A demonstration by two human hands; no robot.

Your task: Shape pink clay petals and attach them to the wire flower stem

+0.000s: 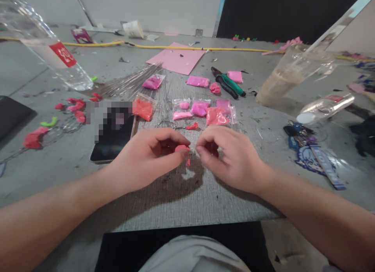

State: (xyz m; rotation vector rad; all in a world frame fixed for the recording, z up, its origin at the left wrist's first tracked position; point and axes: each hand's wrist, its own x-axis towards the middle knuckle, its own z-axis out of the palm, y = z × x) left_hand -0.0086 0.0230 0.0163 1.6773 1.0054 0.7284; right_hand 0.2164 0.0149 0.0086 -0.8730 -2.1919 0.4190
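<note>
Between the thumb and fingers of my left hand is a small pinkish-red clay piece. My right hand is just to its right, thumb and index fingertip pressed together; anything between them is too small to make out. A tiny red bit shows just below my left fingertips. Beyond the hands lies a red clay piece near thin wires. Behind it are bags of pink clay and a bag of coral clay. An orange-red bag rests by the phone's corner.
A phone lies beside my left hand, with red clay shapes farther left. Water bottle, wire bundle, pink sheet, green-handled pliers, cloudy cup, small bottle and keychain surround the work area.
</note>
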